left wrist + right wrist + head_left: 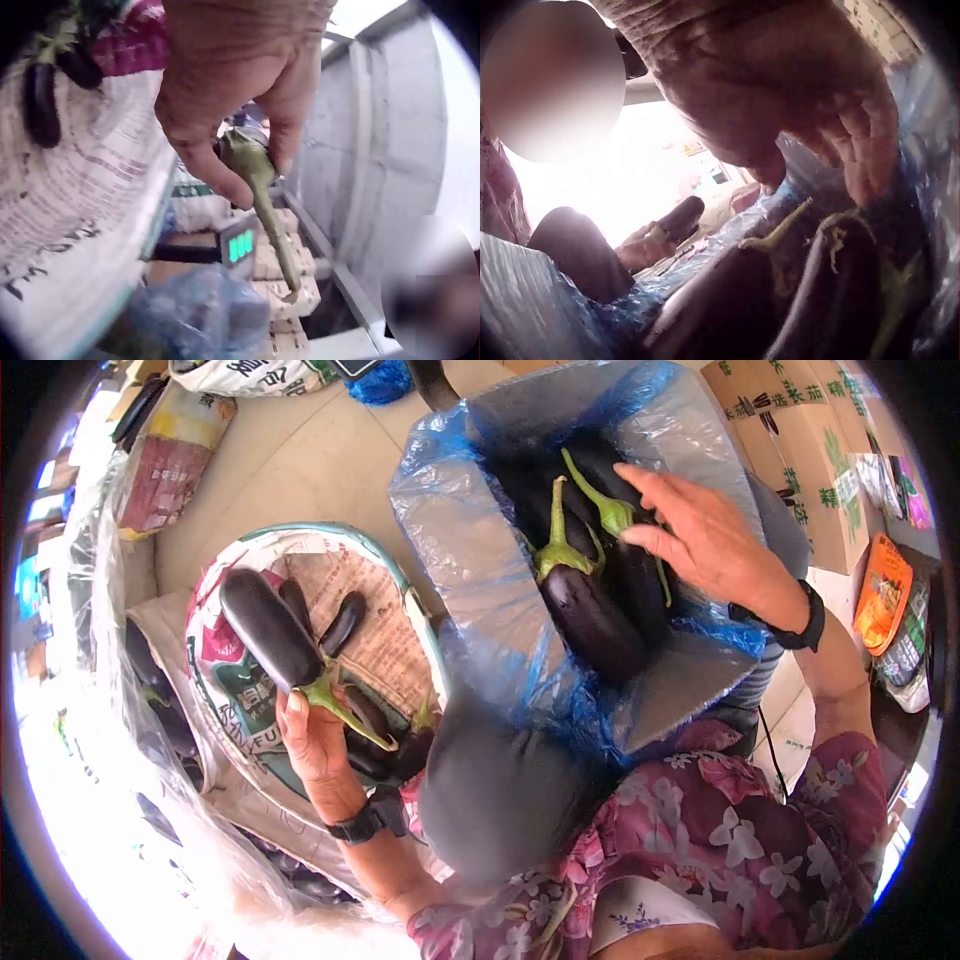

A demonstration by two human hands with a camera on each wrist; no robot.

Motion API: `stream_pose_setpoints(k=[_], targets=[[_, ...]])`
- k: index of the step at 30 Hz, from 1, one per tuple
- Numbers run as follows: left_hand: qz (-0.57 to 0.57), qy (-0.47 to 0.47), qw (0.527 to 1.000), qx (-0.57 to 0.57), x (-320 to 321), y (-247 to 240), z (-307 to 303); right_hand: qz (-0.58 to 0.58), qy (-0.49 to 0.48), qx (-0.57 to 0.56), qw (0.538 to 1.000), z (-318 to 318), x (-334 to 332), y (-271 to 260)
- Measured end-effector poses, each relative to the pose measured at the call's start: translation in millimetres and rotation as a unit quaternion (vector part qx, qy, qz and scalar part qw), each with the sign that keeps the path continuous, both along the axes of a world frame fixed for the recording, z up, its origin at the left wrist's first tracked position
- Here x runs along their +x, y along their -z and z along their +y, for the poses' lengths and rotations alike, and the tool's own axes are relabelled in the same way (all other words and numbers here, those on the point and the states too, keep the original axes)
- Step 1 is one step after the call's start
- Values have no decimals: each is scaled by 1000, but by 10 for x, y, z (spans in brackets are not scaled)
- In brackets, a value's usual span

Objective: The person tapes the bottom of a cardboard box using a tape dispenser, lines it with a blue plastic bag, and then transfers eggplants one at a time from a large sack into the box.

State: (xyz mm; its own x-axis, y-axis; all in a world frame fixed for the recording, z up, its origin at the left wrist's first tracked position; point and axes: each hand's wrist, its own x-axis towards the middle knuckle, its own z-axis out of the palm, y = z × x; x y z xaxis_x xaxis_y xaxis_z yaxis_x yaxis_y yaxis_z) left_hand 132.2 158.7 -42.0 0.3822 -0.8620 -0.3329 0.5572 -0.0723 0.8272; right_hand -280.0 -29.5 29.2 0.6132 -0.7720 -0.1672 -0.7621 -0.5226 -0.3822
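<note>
My left hand (pixel 315 745) pinches an eggplant (pixel 262 628) by its green cap, the dark body pointing up and away over a round sack-lined basket (pixel 300 535). Up close in the left wrist view, thumb and fingers grip the cap, and the long curved stem (pixel 276 232) sticks out below. Several smaller eggplants (pixel 345 622) lie in the basket. Over a box lined with blue plastic (pixel 465 550), my right hand (pixel 708 538) hovers with fingers extended, close above the stems. Large eggplants (pixel 592 622) with green caps lie side by side inside; in the right wrist view the hand (pixel 772 82) grips nothing.
Printed cardboard boxes (pixel 815 470) stand at the far right, above an orange packet (pixel 884 595). Clear plastic sheeting (pixel 95 630) hangs along the left, with more eggplants (pixel 165 705) beside it. A digital scale display (pixel 240 246) glows green beyond the basket.
</note>
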Motion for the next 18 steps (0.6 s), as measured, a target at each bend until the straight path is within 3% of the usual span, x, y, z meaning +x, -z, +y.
stream_pose_setpoints(k=[2,3,5,6,8,9,11,13,15,16,18], targets=[[-62,61,996,3,-228,-500,-175,-141,19,36,989,-20,42,-155],[-83,94,992,6,-396,-761,-300,-145,20,34,989,-36,74,-252],[-105,180,978,-12,-740,-1166,-572,-278,51,202,938,-40,107,-468],[-124,223,967,8,-946,-1381,-690,-281,56,198,938,-12,126,-583],[-164,317,933,37,-1312,-1668,-907,-415,64,282,863,60,200,-759],[-186,368,910,48,-1467,-1749,-996,-419,63,280,862,103,260,-802],[-219,431,874,46,-1835,-1845,-1066,-504,111,304,800,171,365,-877],[-233,421,876,44,-2086,-1752,-1085,-498,137,256,817,184,345,-814],[-244,412,877,40,-2142,-1619,-1072,-505,185,359,762,134,242,-759],[-219,424,878,39,-2162,-1548,-1066,-464,151,439,754,8,101,-670],[-155,475,864,60,-2187,-1549,-1082,-451,167,463,745,-107,-74,-441]])
